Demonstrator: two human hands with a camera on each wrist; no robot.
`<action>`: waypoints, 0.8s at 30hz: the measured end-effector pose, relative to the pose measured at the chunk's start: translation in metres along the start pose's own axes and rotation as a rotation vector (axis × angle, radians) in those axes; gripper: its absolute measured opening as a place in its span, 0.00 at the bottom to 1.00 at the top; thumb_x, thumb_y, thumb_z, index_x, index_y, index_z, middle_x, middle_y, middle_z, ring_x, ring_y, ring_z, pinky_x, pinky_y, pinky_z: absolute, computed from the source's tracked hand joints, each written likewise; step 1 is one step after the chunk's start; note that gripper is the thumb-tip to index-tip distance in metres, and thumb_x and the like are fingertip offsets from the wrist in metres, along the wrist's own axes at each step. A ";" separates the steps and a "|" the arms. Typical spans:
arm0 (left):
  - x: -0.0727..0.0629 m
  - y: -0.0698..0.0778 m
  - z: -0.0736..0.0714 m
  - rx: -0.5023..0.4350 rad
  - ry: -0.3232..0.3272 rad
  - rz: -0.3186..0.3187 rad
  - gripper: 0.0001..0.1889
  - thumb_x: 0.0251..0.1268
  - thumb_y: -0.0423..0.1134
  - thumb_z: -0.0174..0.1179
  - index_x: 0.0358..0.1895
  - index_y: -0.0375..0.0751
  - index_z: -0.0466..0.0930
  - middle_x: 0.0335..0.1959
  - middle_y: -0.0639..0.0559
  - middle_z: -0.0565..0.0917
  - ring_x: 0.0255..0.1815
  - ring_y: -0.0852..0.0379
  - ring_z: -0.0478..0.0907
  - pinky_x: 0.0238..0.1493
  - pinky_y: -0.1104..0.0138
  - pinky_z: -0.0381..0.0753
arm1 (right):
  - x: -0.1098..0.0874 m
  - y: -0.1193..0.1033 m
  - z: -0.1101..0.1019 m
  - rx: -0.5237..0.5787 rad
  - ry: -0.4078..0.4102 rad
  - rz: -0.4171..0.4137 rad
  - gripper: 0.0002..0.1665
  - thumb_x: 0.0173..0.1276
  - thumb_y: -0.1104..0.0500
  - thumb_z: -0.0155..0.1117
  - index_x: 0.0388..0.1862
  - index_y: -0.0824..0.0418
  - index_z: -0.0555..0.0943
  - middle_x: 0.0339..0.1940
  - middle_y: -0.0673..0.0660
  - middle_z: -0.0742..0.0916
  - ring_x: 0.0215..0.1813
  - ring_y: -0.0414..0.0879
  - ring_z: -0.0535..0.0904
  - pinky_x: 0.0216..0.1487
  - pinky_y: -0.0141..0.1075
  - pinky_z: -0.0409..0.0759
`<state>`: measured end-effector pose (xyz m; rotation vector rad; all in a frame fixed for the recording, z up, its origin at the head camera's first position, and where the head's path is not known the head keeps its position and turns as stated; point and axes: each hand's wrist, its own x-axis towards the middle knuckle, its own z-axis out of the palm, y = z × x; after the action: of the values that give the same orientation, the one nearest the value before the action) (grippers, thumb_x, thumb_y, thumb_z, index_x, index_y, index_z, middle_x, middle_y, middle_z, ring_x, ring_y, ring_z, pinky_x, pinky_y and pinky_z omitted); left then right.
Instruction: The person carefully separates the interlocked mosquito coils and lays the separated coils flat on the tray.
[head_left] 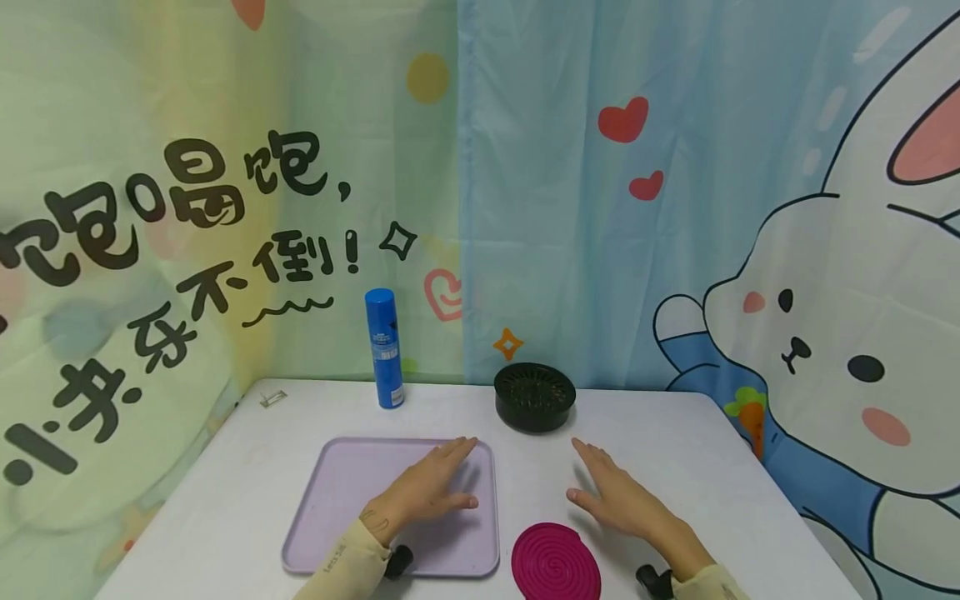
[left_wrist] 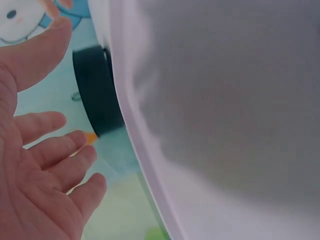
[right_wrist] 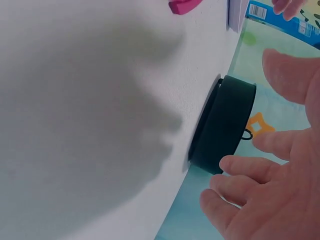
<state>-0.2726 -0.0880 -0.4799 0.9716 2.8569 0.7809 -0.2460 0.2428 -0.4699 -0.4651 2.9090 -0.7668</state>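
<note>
Above the lilac tray [head_left: 337, 500] my left hand [head_left: 423, 487] hovers with its fingers extended and nothing in them. My right hand [head_left: 626, 500] is held over the white table, fingers straight and thumb apart, also holding nothing. Between and below the hands lies a flat magenta spiral coil [head_left: 556, 562], cut off by the lower edge of the head view. A round black container [head_left: 534, 408] with a slotted top stands beyond the hands; its dark side [right_wrist: 225, 125] shows behind the fingers in the right wrist view.
A blue spray can [head_left: 385, 350] with a blue cap stands upright near the table's back edge. At the far left corner lies a small metal clip-like piece [head_left: 273, 398]. A printed curtain [head_left: 540, 208] hangs right behind the table [head_left: 660, 425].
</note>
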 end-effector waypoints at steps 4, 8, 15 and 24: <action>0.003 0.011 0.009 0.002 -0.041 0.011 0.45 0.63 0.52 0.70 0.77 0.37 0.59 0.76 0.39 0.67 0.76 0.38 0.65 0.77 0.47 0.63 | -0.007 0.001 0.000 0.009 -0.023 -0.005 0.50 0.71 0.46 0.66 0.82 0.64 0.54 0.79 0.72 0.63 0.79 0.72 0.54 0.75 0.67 0.56; 0.004 0.019 0.016 0.014 -0.086 0.014 0.45 0.62 0.55 0.69 0.76 0.36 0.62 0.75 0.41 0.69 0.75 0.39 0.67 0.76 0.50 0.66 | -0.012 0.001 0.003 0.027 -0.044 -0.007 0.51 0.70 0.45 0.67 0.81 0.65 0.55 0.79 0.72 0.64 0.79 0.72 0.56 0.75 0.67 0.57; 0.004 0.030 0.025 0.022 -0.127 0.052 0.45 0.61 0.56 0.70 0.75 0.35 0.64 0.74 0.43 0.71 0.75 0.44 0.68 0.77 0.56 0.64 | -0.017 0.002 0.007 0.041 -0.085 0.003 0.53 0.67 0.42 0.70 0.79 0.66 0.58 0.78 0.72 0.65 0.78 0.70 0.59 0.73 0.67 0.61; 0.004 0.048 0.035 0.060 -0.172 0.050 0.49 0.53 0.60 0.74 0.75 0.40 0.64 0.74 0.46 0.71 0.75 0.49 0.68 0.78 0.58 0.64 | -0.022 -0.002 0.011 0.011 -0.152 -0.030 0.55 0.64 0.36 0.69 0.77 0.69 0.62 0.78 0.72 0.65 0.79 0.72 0.57 0.72 0.69 0.61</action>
<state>-0.2427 -0.0378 -0.4873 1.0643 2.7327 0.5861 -0.2230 0.2430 -0.4782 -0.5419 2.7621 -0.7176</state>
